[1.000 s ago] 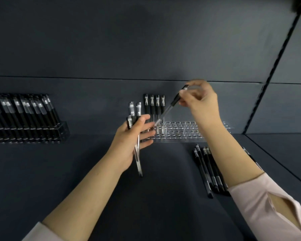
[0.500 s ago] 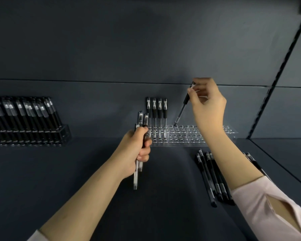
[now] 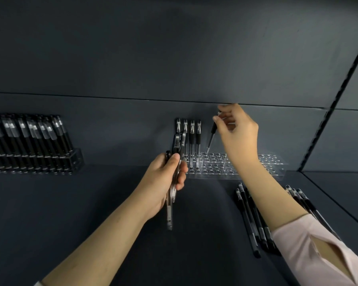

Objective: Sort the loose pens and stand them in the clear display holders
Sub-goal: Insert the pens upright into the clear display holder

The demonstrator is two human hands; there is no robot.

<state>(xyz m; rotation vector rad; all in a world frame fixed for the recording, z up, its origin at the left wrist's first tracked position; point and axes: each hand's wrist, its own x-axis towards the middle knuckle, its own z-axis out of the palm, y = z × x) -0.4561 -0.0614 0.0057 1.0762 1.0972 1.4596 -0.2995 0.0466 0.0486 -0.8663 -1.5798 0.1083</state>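
A clear holder (image 3: 273, 168) with rows of round holes stands at the back of the dark shelf. Several black pens (image 3: 192, 133) stand upright in its left end. My right hand (image 3: 237, 133) pinches the cap end of one black pen (image 3: 211, 137), whose tip touches a hole just right of the standing pens. My left hand (image 3: 163, 180) grips a small bundle of pens (image 3: 172, 195) upright in front of the holder's left end. Loose black pens (image 3: 250, 219) lie on the shelf under my right forearm.
A second holder (image 3: 74, 159) at the far left is packed with black pens. More loose pens (image 3: 310, 205) lie to the right of my right forearm. A dark back wall rises behind the holders, and a slotted upright (image 3: 337, 96) runs along the right.
My right hand has swung the pen from a slant to nearly upright and lowered its tip onto a hole. My left hand has closed around its bundle and stayed in place.
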